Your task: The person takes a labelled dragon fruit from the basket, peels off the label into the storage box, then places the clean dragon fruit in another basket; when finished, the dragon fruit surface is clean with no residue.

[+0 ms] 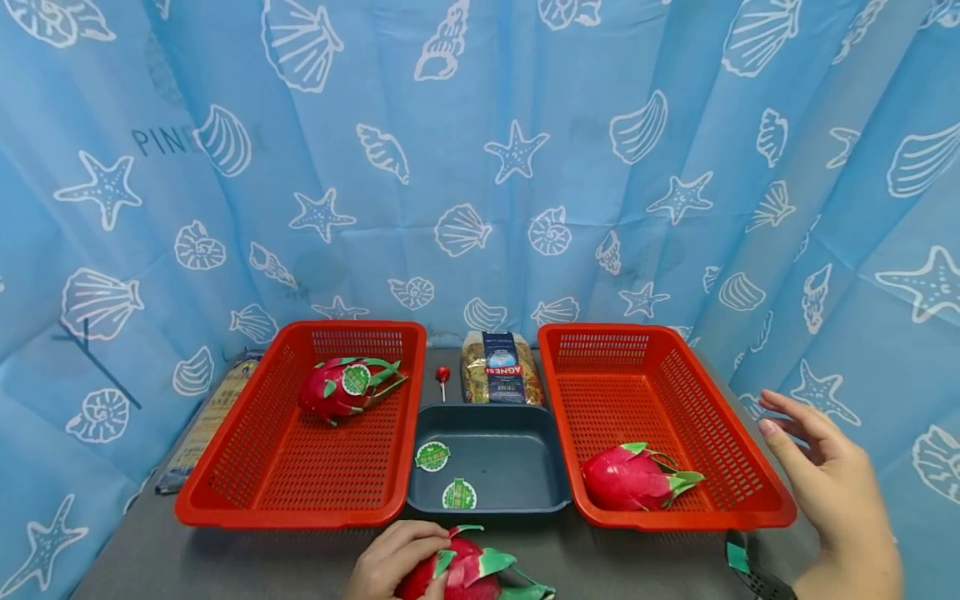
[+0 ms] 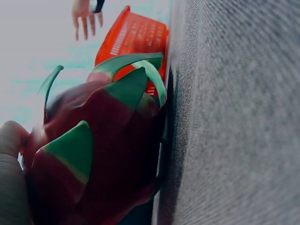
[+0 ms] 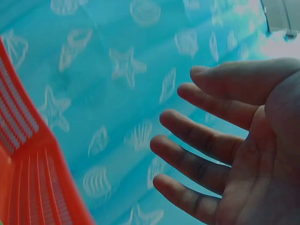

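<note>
At the front of the table my left hand (image 1: 393,560) grips a dragon fruit (image 1: 467,573), its green-tipped leaves pointing right. In the left wrist view this dragon fruit (image 2: 112,150) lies close against the grey cloth surface, with a fingertip at its side. My right hand (image 1: 828,467) hangs beside the right red basket (image 1: 750,467), holding nothing. Its fingers (image 3: 201,140) are spread and relaxed in the right wrist view. Inside that basket a second dragon fruit (image 1: 628,479) lies near the front left corner. Another dragon fruit (image 1: 341,390) with a round sticker lies in the left red basket (image 1: 217,467).
Between the baskets sits a dark blue-grey tray (image 1: 495,458) with two round green stickers in it. Behind it are a red lollipop (image 1: 443,375) and an Agnesi pasta bag (image 1: 501,367). A long package (image 1: 206,425) lies left of the left basket. A shell-patterned curtain (image 1: 480,167) hangs behind.
</note>
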The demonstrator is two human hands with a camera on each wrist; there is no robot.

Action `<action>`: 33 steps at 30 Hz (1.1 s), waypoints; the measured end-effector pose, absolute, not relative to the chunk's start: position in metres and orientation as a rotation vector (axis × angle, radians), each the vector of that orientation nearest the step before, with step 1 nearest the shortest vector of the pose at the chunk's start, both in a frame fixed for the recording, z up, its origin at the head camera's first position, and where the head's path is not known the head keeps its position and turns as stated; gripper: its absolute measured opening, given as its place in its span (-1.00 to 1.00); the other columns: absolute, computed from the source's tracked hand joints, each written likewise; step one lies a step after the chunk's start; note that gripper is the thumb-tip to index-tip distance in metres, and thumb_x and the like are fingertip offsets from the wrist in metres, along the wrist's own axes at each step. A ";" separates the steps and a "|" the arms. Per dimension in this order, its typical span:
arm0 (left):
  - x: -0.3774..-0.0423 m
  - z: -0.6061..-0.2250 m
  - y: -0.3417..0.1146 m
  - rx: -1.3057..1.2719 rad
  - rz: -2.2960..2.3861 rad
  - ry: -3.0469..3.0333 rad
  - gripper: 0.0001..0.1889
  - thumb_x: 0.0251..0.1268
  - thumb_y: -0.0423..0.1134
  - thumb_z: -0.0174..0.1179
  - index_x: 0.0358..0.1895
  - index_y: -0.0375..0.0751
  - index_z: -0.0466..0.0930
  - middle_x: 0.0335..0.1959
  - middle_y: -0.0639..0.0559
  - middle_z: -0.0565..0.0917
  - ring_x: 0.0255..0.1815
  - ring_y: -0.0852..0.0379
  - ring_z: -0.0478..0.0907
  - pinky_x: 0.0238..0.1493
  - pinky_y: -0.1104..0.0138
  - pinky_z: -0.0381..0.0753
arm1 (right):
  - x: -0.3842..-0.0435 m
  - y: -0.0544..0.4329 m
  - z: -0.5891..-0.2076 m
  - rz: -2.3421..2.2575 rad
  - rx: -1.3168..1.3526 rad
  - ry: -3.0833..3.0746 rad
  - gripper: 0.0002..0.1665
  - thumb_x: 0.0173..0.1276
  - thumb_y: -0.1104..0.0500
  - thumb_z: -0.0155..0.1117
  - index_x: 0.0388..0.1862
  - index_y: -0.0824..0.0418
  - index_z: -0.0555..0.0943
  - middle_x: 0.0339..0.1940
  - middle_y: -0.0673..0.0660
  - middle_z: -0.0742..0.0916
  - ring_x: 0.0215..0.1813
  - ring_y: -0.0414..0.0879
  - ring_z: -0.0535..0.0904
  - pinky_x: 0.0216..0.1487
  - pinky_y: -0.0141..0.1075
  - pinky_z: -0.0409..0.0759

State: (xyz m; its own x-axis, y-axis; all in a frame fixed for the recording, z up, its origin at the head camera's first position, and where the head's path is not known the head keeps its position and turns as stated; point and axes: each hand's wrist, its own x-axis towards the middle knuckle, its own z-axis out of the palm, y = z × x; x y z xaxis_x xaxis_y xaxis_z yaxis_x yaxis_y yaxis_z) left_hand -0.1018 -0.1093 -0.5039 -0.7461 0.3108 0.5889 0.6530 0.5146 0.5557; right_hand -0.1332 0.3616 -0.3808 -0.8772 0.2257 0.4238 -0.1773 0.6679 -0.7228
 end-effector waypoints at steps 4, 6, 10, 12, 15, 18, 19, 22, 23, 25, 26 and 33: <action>-0.103 -0.507 -0.106 -0.782 -1.141 -2.278 -0.67 0.12 -0.20 0.54 -0.06 0.22 0.70 -0.02 0.39 0.64 -0.09 0.35 0.57 -0.12 0.40 0.65 | -0.134 0.379 -0.396 1.168 -0.150 -2.439 -0.41 0.62 0.05 0.15 0.57 0.06 0.39 0.07 -0.53 0.46 0.04 -0.56 0.34 -0.12 -0.72 0.30; -0.103 -0.508 -0.105 -0.773 -1.167 -2.270 -0.66 0.15 -0.20 0.52 -0.05 0.25 0.68 -0.01 0.40 0.63 -0.08 0.35 0.56 -0.13 0.38 0.65 | -0.136 0.388 -0.402 1.187 -0.199 -2.487 -0.36 0.62 0.00 0.14 0.60 0.05 0.34 0.04 -0.58 0.43 0.02 -0.58 0.32 -0.10 -0.67 0.30; -0.104 -0.509 -0.105 -0.788 -1.200 -2.253 -0.70 0.23 -0.22 0.47 -0.04 0.21 0.66 0.00 0.34 0.64 -0.07 0.30 0.56 -0.12 0.33 0.63 | -0.141 0.403 -0.410 1.250 -0.272 -2.615 -0.26 0.60 -0.10 0.14 0.63 0.13 0.26 0.00 -0.57 0.41 -0.08 -0.68 0.33 -0.16 -0.58 0.41; -0.104 -0.509 -0.106 -0.795 -1.209 -2.242 -0.71 0.24 -0.25 0.46 -0.05 0.18 0.65 0.00 0.31 0.65 -0.06 0.28 0.56 -0.09 0.32 0.61 | -0.144 0.409 -0.414 1.307 -0.299 -2.694 -0.21 0.61 -0.13 0.11 0.66 0.16 0.20 0.12 -0.33 0.53 -0.14 -0.71 0.34 -0.21 -0.51 0.51; -0.102 -0.509 -0.105 -0.772 -1.235 -2.227 -0.70 0.22 -0.29 0.45 -0.05 0.17 0.66 -0.01 0.30 0.65 -0.06 0.28 0.57 -0.05 0.33 0.57 | -0.149 0.414 -0.420 1.424 -0.340 -2.775 -0.17 0.62 -0.15 0.08 0.69 0.12 0.10 0.34 0.32 0.51 -0.18 -0.62 0.46 -0.23 -0.34 0.67; -0.100 -0.505 -0.103 -0.733 -1.275 -2.166 -0.65 0.16 -0.36 0.47 -0.06 0.15 0.67 -0.03 0.28 0.67 -0.06 0.25 0.58 -0.03 0.39 0.54 | -0.151 0.416 -0.426 1.557 -0.350 -2.797 -0.16 0.65 -0.12 0.03 0.70 0.11 -0.04 0.50 0.63 0.23 -0.17 -0.39 0.64 -0.18 -0.22 0.73; -0.098 -0.504 -0.102 -0.727 -1.297 -2.141 -0.64 0.15 -0.40 0.46 -0.06 0.13 0.67 -0.03 0.25 0.67 -0.06 0.23 0.58 -0.02 0.41 0.52 | -0.152 0.416 -0.429 1.605 -0.352 -2.784 -0.16 0.66 -0.11 0.04 0.70 0.09 -0.06 0.48 0.63 0.27 -0.17 -0.29 0.69 -0.17 -0.19 0.74; -0.094 -0.494 -0.100 -0.730 -1.372 -2.028 -0.59 0.07 -0.53 0.43 -0.06 0.02 0.68 -0.05 0.13 0.69 -0.06 0.17 0.58 -0.01 0.46 0.52 | -0.154 0.415 -0.435 1.702 -0.337 -2.747 -0.15 0.66 -0.07 0.05 0.69 0.13 -0.10 0.43 0.60 0.37 -0.15 -0.09 0.75 -0.16 -0.15 0.75; -0.092 -0.489 -0.100 -0.741 -1.401 -1.992 -0.57 0.05 -0.57 0.41 -0.05 -0.02 0.68 -0.05 0.08 0.69 -0.06 0.15 0.58 -0.02 0.46 0.54 | -0.154 0.416 -0.438 1.717 -0.327 -2.736 -0.14 0.66 -0.06 0.06 0.70 0.12 -0.10 0.42 0.58 0.40 -0.15 -0.06 0.76 -0.17 -0.14 0.75; -0.090 -0.476 -0.099 -0.767 -1.449 -1.927 -0.55 0.03 -0.64 0.37 -0.03 -0.11 0.68 -0.05 -0.01 0.69 -0.06 0.11 0.59 -0.04 0.46 0.59 | -0.155 0.417 -0.442 1.740 -0.314 -2.733 -0.14 0.66 -0.06 0.06 0.71 0.05 -0.11 0.47 0.57 0.35 -0.14 -0.11 0.76 -0.16 -0.17 0.74; -0.089 -0.468 -0.099 -0.761 -1.465 -1.916 -0.55 0.03 -0.65 0.35 -0.03 -0.12 0.67 -0.04 -0.03 0.68 -0.06 0.11 0.60 -0.04 0.46 0.61 | -0.155 0.418 -0.444 1.760 -0.304 -2.729 -0.13 0.66 -0.06 0.06 0.71 0.03 -0.13 0.51 0.58 0.27 -0.14 -0.15 0.75 -0.15 -0.18 0.74; -0.091 -0.399 -0.094 -0.678 -1.497 -1.873 -0.60 0.15 -0.66 0.28 0.00 -0.18 0.67 -0.01 -0.08 0.67 -0.02 0.05 0.61 0.01 0.41 0.65 | -0.154 0.426 -0.452 1.963 -0.319 -2.589 -0.16 0.65 0.03 0.10 0.71 -0.23 -0.09 0.19 -0.17 0.56 -0.13 -0.18 0.75 -0.17 -0.17 0.75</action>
